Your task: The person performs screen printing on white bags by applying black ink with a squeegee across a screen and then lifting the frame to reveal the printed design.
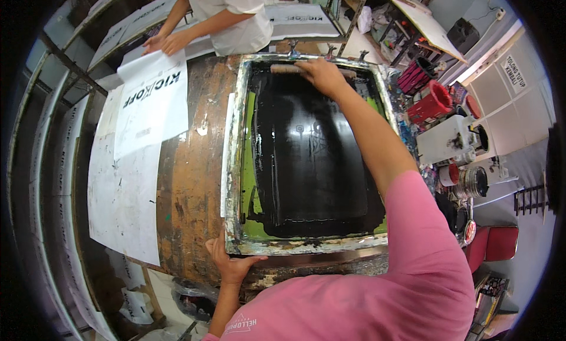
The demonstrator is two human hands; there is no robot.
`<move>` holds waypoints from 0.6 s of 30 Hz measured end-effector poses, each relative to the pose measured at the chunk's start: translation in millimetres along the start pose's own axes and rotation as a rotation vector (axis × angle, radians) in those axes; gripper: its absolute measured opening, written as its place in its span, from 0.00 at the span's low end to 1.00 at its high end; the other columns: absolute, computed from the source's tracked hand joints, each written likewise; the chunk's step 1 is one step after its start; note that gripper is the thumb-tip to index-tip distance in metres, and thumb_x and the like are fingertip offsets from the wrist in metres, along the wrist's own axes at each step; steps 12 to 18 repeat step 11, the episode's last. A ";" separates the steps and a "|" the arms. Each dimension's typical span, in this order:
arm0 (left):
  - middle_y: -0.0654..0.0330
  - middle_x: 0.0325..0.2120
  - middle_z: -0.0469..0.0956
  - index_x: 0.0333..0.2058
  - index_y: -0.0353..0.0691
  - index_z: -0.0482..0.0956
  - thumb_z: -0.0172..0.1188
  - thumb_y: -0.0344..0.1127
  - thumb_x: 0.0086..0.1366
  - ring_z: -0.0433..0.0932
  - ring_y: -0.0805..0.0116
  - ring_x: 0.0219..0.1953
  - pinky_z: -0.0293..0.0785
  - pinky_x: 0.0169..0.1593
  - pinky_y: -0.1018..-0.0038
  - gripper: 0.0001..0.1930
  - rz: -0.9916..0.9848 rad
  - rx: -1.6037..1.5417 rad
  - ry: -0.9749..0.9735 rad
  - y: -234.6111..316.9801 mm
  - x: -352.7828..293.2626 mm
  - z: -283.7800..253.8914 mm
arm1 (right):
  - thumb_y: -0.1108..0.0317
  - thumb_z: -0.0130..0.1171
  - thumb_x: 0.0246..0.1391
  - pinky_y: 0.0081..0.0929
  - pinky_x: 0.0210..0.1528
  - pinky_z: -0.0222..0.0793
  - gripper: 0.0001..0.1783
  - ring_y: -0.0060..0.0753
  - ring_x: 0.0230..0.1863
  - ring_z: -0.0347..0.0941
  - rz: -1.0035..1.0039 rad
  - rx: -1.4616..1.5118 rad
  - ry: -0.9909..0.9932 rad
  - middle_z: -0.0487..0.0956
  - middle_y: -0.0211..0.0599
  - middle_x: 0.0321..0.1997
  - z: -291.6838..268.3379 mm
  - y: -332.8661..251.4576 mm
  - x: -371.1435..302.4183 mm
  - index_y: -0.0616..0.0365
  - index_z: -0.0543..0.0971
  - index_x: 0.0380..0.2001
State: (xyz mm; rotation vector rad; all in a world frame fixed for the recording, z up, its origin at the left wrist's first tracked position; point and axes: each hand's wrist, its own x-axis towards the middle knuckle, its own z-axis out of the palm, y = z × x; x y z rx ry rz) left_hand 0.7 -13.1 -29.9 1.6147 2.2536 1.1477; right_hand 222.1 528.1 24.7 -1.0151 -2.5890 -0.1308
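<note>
A screen printing frame (pixel 234 164) lies on the wooden table, its mesh coated with wet black ink (pixel 306 182) and edged in green. At its far end my right hand (pixel 323 77) is closed over the wooden handle of a squeegee (pixel 286 69); the blade is hidden. My left hand (pixel 231 263) rests at the near left corner of the frame, thumb stretched along the near side and fingers pointing up the left side, holding nothing. A strip of white paper (pixel 227 158) shows from under the frame's left edge.
Across the table a person (pixel 230 17) handles a printed white sheet (pixel 153 102) above another sheet (pixel 124 205). Metal racks (pixel 71 211) with prints stand at left. Ink tubs, including a red bucket (pixel 430 99), crowd the right side. Clamps (pixel 295 48) line the frame's far edge.
</note>
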 end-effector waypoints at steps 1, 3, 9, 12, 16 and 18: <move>0.55 0.43 0.80 0.62 0.30 0.78 0.87 0.69 0.21 0.69 0.53 0.47 0.69 0.53 0.57 0.69 -0.009 -0.007 -0.005 0.1 -0.2 0.4 | 0.55 0.64 0.66 0.52 0.52 0.78 0.21 0.55 0.52 0.81 -0.009 -0.016 0.031 0.85 0.44 0.47 8.5 1.1 7.3 0.45 0.82 0.60; 0.56 0.43 0.80 0.61 0.30 0.79 0.89 0.67 0.20 0.69 0.53 0.47 0.69 0.52 0.56 0.67 -0.040 -0.042 -0.008 0.9 -1.4 0.3 | 0.49 0.63 0.66 0.52 0.50 0.79 0.21 0.55 0.50 0.82 0.012 -0.067 0.040 0.85 0.45 0.45 20.0 -2.6 16.0 0.48 0.83 0.55; 0.54 0.45 0.80 0.60 0.32 0.80 0.91 0.62 0.20 0.69 0.53 0.48 0.70 0.52 0.57 0.65 -0.119 -0.122 -0.043 2.3 -2.0 0.5 | 0.33 0.54 0.68 0.50 0.49 0.79 0.32 0.49 0.47 0.85 0.004 -0.099 -0.138 0.86 0.42 0.41 1.9 -39.3 23.5 0.51 0.85 0.48; 0.55 0.46 0.81 0.65 0.33 0.78 0.92 0.60 0.25 0.69 0.52 0.48 0.69 0.54 0.55 0.65 -0.046 -0.052 -0.039 1.0 -1.2 -1.0 | 0.31 0.56 0.67 0.47 0.51 0.80 0.34 0.50 0.51 0.85 0.012 -0.018 -0.221 0.87 0.43 0.44 -17.7 -57.1 6.3 0.54 0.85 0.49; 0.55 0.46 0.81 0.65 0.33 0.78 0.92 0.60 0.25 0.69 0.52 0.48 0.69 0.54 0.55 0.65 -0.046 -0.052 -0.039 1.0 -1.2 -1.0 | 0.31 0.56 0.67 0.47 0.51 0.80 0.34 0.50 0.51 0.85 0.012 -0.018 -0.221 0.87 0.43 0.44 -17.7 -57.1 6.3 0.54 0.85 0.49; 0.55 0.46 0.81 0.65 0.33 0.78 0.92 0.60 0.25 0.69 0.52 0.48 0.69 0.54 0.55 0.65 -0.046 -0.052 -0.039 1.0 -1.2 -1.0 | 0.31 0.56 0.67 0.47 0.51 0.80 0.34 0.50 0.51 0.85 0.012 -0.018 -0.221 0.87 0.43 0.44 -17.7 -57.1 6.3 0.54 0.85 0.49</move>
